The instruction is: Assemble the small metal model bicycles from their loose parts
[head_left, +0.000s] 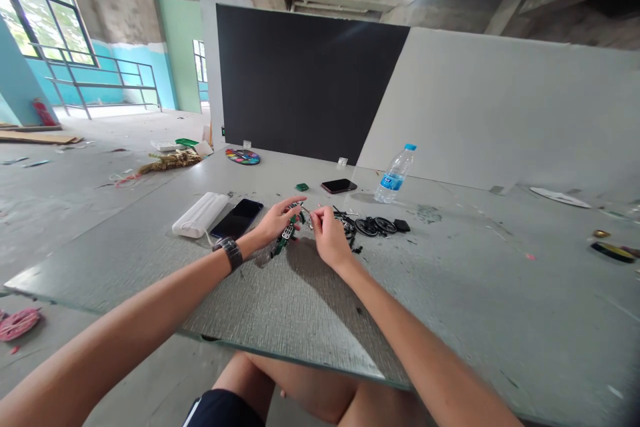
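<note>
Over the tabletop (450,280), head view: the loosely curled left hand (277,221) holds a green-and-silver model assembly (287,233), while the right hand (330,237), pinched closed, grips a tiny slender piece (307,210). A slipping pinch could drop that piece among the black spoked wheels (367,227) alongside.

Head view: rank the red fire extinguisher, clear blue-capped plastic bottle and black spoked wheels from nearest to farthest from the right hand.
1. Black spoked wheels, just right of the right hand.
2. Clear blue-capped plastic bottle, beyond the wheels.
3. Red fire extinguisher, far left, background.
</note>
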Tool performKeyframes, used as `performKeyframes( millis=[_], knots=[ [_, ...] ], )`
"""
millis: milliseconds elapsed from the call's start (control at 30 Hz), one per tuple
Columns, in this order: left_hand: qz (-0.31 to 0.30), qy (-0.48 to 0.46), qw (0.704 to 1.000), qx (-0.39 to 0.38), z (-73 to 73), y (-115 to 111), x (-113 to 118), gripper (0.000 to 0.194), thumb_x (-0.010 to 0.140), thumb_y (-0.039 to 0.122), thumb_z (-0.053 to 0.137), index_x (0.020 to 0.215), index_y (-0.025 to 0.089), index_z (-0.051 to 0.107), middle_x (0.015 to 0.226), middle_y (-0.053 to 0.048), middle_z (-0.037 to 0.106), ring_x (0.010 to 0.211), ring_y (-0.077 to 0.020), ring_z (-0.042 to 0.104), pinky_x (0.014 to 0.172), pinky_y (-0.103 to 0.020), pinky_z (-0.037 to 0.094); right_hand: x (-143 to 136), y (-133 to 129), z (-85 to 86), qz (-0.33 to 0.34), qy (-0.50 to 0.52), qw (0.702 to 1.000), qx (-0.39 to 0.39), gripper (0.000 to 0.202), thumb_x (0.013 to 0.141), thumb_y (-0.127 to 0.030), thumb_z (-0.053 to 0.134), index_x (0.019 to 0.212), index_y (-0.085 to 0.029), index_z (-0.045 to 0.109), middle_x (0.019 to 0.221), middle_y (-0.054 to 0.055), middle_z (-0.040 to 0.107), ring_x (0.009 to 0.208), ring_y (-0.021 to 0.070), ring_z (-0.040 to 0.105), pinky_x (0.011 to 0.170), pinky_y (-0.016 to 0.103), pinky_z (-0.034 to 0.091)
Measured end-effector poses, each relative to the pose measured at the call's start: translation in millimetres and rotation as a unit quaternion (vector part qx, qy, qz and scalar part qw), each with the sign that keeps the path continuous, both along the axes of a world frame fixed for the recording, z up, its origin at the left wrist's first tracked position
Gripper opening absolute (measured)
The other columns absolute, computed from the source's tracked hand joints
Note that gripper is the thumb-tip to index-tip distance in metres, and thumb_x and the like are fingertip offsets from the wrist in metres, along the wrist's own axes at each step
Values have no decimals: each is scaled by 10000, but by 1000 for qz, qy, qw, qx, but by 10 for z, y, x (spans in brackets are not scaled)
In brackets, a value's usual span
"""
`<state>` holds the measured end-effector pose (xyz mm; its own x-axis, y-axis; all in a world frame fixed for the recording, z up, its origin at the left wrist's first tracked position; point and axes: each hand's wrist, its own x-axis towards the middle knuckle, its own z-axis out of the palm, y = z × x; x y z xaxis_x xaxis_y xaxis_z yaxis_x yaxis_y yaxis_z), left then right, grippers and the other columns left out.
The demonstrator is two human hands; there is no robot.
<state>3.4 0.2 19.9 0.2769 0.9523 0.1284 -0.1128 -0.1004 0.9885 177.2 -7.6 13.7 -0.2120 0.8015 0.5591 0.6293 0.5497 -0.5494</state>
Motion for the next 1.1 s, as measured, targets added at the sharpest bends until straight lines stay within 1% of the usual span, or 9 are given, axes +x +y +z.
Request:
performKeyframes(
  millis=[167,300,400,567,667,833,900,1033,1100],
  knots=[
    [-3,5,1000,2,10,-15,11,428,952,353,562,1369,254,570,897,-31,548,689,-117,611,536,-255,578,-10,-18,53,-33,-6,999,-23,294,1016,-451,345,824,-255,450,635,19,601,602,226,606,587,312,375],
    [-2,6,1000,15,-9,0,18,417,950,344,568,1357,257,581,898,-30,567,683,-104,602,540,-234,569,-22,-6,1,-13,20,999,-34,152,957,-378,452,885,-245,433,768,63,669,679,241,649,621,321,431],
    [4,5,1000,20,-23,13,17,425,947,338,572,1361,247,580,908,-39,583,696,-116,624,533,-229,566,-5,-2,-28,12,5,1000,-20,111,960,-345,430,931,-238,431,799,74,677,683,240,645,636,329,435],
    [-1,-14,1000,3,-31,4,15,436,948,362,567,1374,269,566,896,-33,566,720,-139,647,542,-255,581,17,-34,28,-24,-44,999,-7,230,1005,-424,385,902,-242,481,708,41,646,630,233,612,597,308,358],
    [-3,-17,1000,0,-28,-9,22,436,947,365,567,1373,274,564,919,-37,560,730,-140,639,551,-271,591,4,-37,63,-47,-29,998,-15,315,1003,-487,395,829,-251,507,627,18,604,574,215,573,575,299,328],
    [0,-5,1000,12,-27,-15,38,440,947,359,565,1375,263,560,937,-49,573,730,-140,627,546,-270,588,-14,24,64,-10,47,993,-106,423,1000,-521,357,735,-242,533,602,31,596,564,211,570,588,318,385],
    [0,3,1000,13,-38,-8,42,436,947,361,564,1372,264,564,940,-50,569,733,-141,627,544,-271,587,-14,38,54,-2,50,992,-118,384,991,-502,374,755,-240,528,636,39,614,604,220,593,612,328,409],
    [0,8,1000,25,-76,19,38,437,941,377,576,1367,282,574,924,-41,553,751,-153,637,534,-268,587,3,17,32,-4,42,996,-83,149,938,-379,461,881,-241,455,767,52,657,695,232,632,660,337,443],
    [2,3,1000,31,-87,27,32,444,939,381,577,1371,278,571,918,-42,555,752,-160,641,524,-267,585,23,0,29,17,20,998,-64,105,941,-341,442,926,-239,419,784,52,653,691,230,631,651,331,440]
  ],
)
